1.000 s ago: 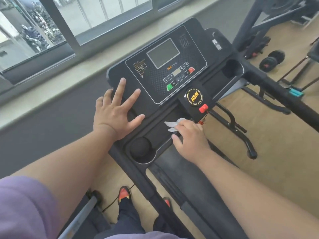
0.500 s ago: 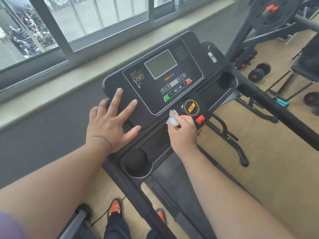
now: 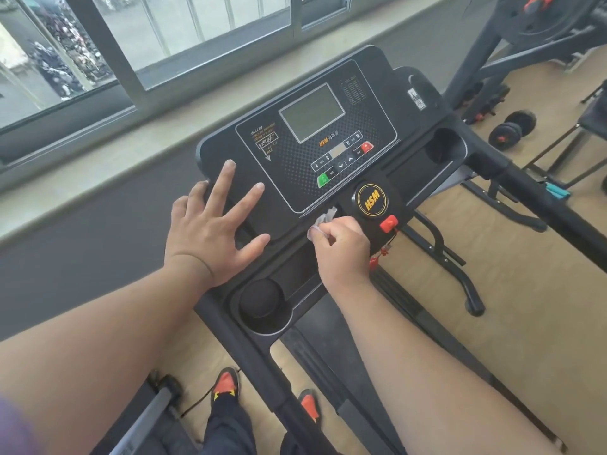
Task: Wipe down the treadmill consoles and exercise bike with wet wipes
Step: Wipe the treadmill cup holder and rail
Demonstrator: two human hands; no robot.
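Right hand (image 3: 341,251) presses wipe (image 3: 323,220) on console (image 3: 295,178), w/ cupholder (image 3: 261,302) nearby.

Inventory by count: 1 treadmill console (image 3: 230,152) with 1 grey display screen (image 3: 311,112), 1 green button (image 3: 323,179), 1 red button (image 3: 367,147) and 1 round yellow-ringed HSM badge (image 3: 372,200). 2 recessed cup holders (image 3: 261,298) are present, 1 at each end. 1 red safety clip (image 3: 389,223) is fitted. 1 white wet wipe (image 3: 323,221) is in use. 2 hands are in view: 1 left hand (image 3: 210,238) and 1 right hand (image 3: 341,247). 2 orange-and-black shoes (image 3: 226,385) show below. 1 dumbbell (image 3: 514,128) lies on the floor.
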